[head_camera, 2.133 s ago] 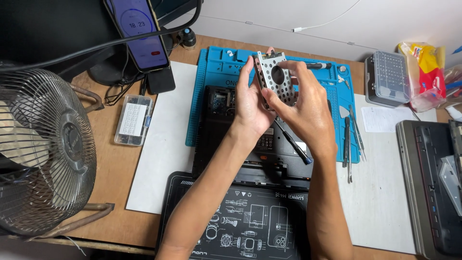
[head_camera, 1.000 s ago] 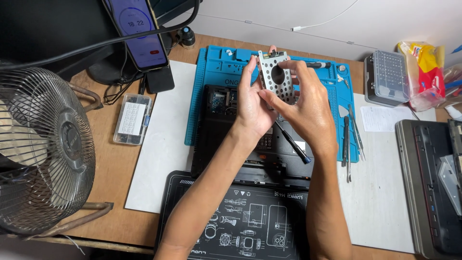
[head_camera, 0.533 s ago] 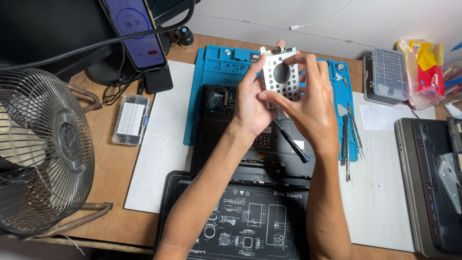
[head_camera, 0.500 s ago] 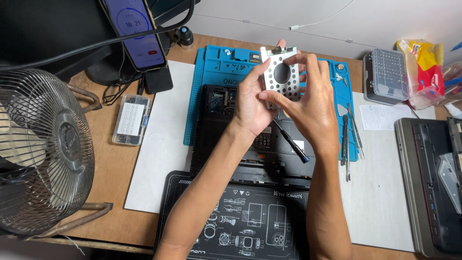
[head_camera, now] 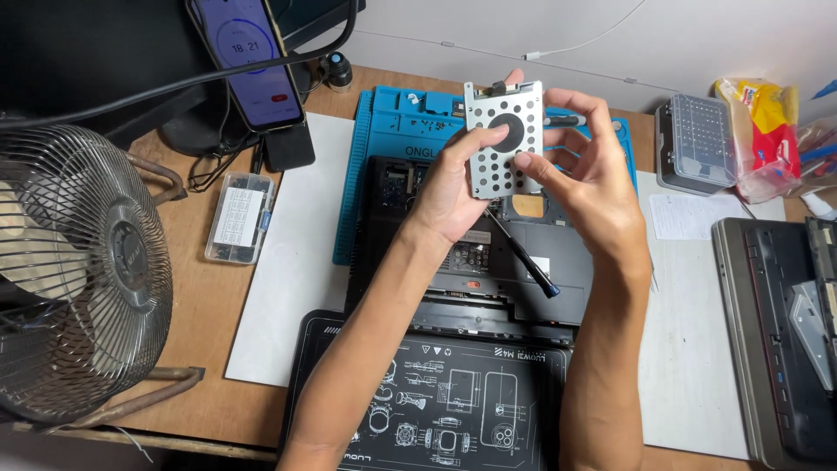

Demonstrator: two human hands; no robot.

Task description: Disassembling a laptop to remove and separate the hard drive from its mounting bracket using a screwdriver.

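Both hands hold up a flat perforated metal drive bracket (head_camera: 504, 139) above an opened black laptop (head_camera: 471, 253). My left hand (head_camera: 449, 187) pinches the bracket's left edge and lower corner. My right hand (head_camera: 584, 174) grips its right side, thumb pressed on the face, fingers behind. The bracket faces me, upright, with a large round hole near its middle. A thin dark screwdriver (head_camera: 521, 255) lies slanted across the laptop's exposed inside, under my hands.
A blue work mat (head_camera: 392, 131) lies under the laptop, a black printed mat (head_camera: 436, 401) in front. A wire fan (head_camera: 74, 270) stands left, near a small screw box (head_camera: 237, 216) and a propped phone (head_camera: 248, 57). Right: a clear parts case (head_camera: 697, 141), snack bag, another laptop (head_camera: 776, 323).
The bracket has turned from tilted to facing me flat and has risen slightly. My fingers have shifted along its edges. The view has drifted a little.
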